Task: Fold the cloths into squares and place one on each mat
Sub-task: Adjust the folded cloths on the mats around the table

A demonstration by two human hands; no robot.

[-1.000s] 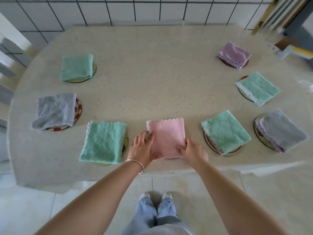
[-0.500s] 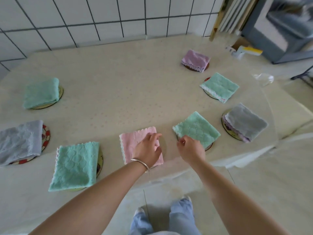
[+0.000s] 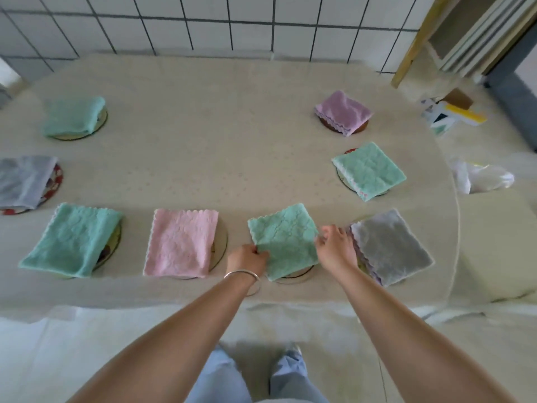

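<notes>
A folded green cloth [image 3: 286,239] lies on a round mat [image 3: 296,275] at the table's near edge. My left hand [image 3: 246,258] pinches its left edge, and my right hand [image 3: 334,248] pinches its right edge. To the left a folded pink cloth [image 3: 181,242] lies on its mat [image 3: 221,242], with no hand on it. Further folded cloths rest on mats: green [image 3: 72,239], grey [image 3: 24,181], green [image 3: 74,116], purple [image 3: 343,112], green [image 3: 369,170] and grey [image 3: 390,245].
The oval table [image 3: 218,135] has a beige cover and stands against a tiled wall [image 3: 203,21]. A cardboard box with papers [image 3: 450,112] and a plastic bag [image 3: 482,178] lie on the floor to the right. My legs are below the table edge.
Both hands left the pink cloth and moved right to the green cloth beside it, now pinching its two side edges. The view shifted right, then back.
</notes>
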